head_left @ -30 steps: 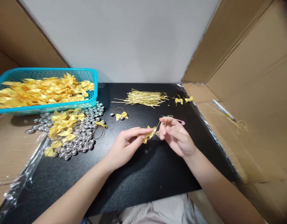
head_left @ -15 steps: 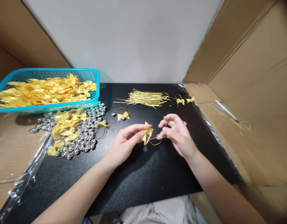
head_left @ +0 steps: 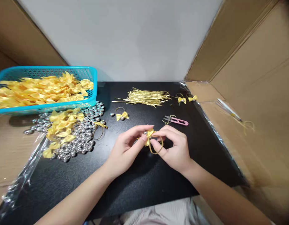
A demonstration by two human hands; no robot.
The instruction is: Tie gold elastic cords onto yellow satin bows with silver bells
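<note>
Head view: pinches the yellow bow (head_left: pixel 149 133) in the left hand (head_left: pixel 127 148), left of and nearer than the pink snips (head_left: pixel 179 121); curls the right hand (head_left: pixel 177 147) against the gold loop (head_left: pixel 155 153), cannot tell whether gripping. Could loosen the silver bead (head_left: pixel 145 133) by pulling unevenly.

I hold one yellow bow (head_left: pixel 149 134) at my 12 o'clock: silver bead (head_left: pixel 145 133) at its 10 o'clock, rounded gold loop (head_left: pixel 154 153) toward 4 o'clock.
</note>
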